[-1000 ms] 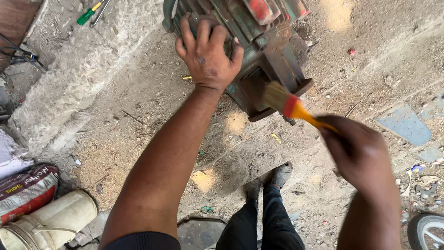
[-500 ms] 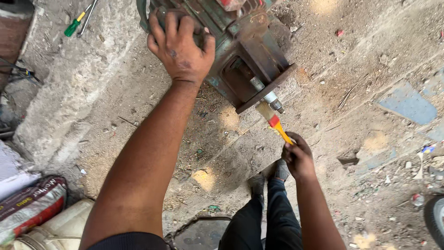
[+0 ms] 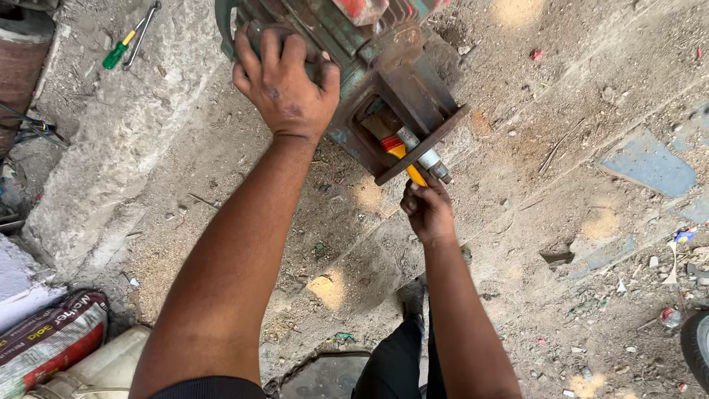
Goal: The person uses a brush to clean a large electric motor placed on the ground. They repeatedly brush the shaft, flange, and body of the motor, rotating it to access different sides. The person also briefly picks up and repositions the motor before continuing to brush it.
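A rusty green electric motor (image 3: 384, 74) lies tilted on dusty ground at the top of the head view. My left hand (image 3: 284, 85) presses flat on its casing, fingers spread. My right hand (image 3: 427, 210) grips the yellow handle of a paintbrush (image 3: 395, 144) with a red ferrule. The bristles reach into the recess under the motor's foot plate, beside the steel shaft end (image 3: 432, 164). Part of the handle is hidden in my fist.
A green-handled screwdriver (image 3: 118, 52) lies on a concrete slab (image 3: 111, 148) at upper left. A printed sack (image 3: 52, 343) and a pale plastic can (image 3: 103, 366) sit at lower left. My legs and shoe (image 3: 410, 295) are below. Litter is strewn over the ground at the right.
My right hand has moved left and up, pushing the brush from outside the motor into the recess under its foot plate. My left hand stays on the casing.
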A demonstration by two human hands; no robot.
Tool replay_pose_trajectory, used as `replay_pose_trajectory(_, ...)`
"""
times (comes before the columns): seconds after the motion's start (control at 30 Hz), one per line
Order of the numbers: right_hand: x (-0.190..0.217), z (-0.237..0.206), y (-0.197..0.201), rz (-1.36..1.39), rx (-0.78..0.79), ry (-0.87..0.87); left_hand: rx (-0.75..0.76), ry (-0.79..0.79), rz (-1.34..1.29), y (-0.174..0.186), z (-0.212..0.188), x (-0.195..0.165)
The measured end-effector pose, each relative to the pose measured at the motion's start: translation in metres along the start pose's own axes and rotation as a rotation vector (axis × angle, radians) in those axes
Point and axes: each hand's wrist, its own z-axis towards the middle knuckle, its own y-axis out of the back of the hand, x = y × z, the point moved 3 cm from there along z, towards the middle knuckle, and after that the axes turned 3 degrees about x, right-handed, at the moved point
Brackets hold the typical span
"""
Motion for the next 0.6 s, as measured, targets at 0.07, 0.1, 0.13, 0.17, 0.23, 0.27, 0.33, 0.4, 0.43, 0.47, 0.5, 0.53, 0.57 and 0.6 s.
replay_pose_trajectory(0.07,0.000,-0.003,-0.006,0.083,0.101,-0.005,-0.009,0.002,0.014,0.002,0.001,-0.002)
replay_pose_trajectory(0.1,0.001,-0.005,-0.008,0.080,0.128,0.002,-0.013,0.009,0.006,0.003,0.002,-0.002)
replay_pose_trajectory(0.13,0.001,-0.007,-0.010,0.079,0.154,0.010,-0.014,0.015,-0.002,0.004,0.002,-0.003)
replay_pose_trajectory(0.17,0.000,-0.008,-0.012,0.082,0.178,0.018,-0.013,0.018,-0.009,0.004,0.002,-0.003)
replay_pose_trajectory(0.23,-0.003,-0.006,-0.014,0.014,0.159,0.037,-0.033,0.003,-0.016,0.005,0.002,-0.003)
replay_pose_trajectory(0.27,-0.006,-0.004,-0.015,-0.020,0.143,0.045,-0.036,-0.002,-0.020,0.005,0.001,-0.003)
replay_pose_trajectory(0.33,-0.012,0.004,-0.014,0.020,0.045,0.081,-0.034,-0.006,-0.007,0.004,0.000,-0.002)
replay_pose_trajectory(0.4,-0.019,0.013,-0.012,0.083,-0.043,0.107,-0.037,-0.005,0.001,0.003,-0.001,-0.001)
replay_pose_trajectory(0.43,-0.020,0.017,-0.012,0.123,-0.090,0.116,-0.035,0.000,-0.004,0.002,-0.001,-0.001)
replay_pose_trajectory(0.47,-0.020,0.020,-0.012,0.166,-0.132,0.131,-0.038,-0.002,-0.009,0.002,-0.001,0.000)
replay_pose_trajectory(0.5,-0.020,0.022,-0.012,0.155,-0.159,0.121,-0.038,-0.006,-0.007,0.001,-0.001,0.000)
replay_pose_trajectory(0.53,-0.018,0.023,-0.011,0.141,-0.188,0.110,-0.037,-0.008,-0.006,0.000,-0.001,0.000)
replay_pose_trajectory(0.57,-0.016,0.023,-0.010,0.129,-0.212,0.101,-0.042,-0.013,-0.005,0.000,-0.001,0.001)
replay_pose_trajectory(0.6,-0.013,0.024,-0.012,0.123,-0.192,0.085,-0.041,-0.019,-0.007,-0.001,0.000,0.001)
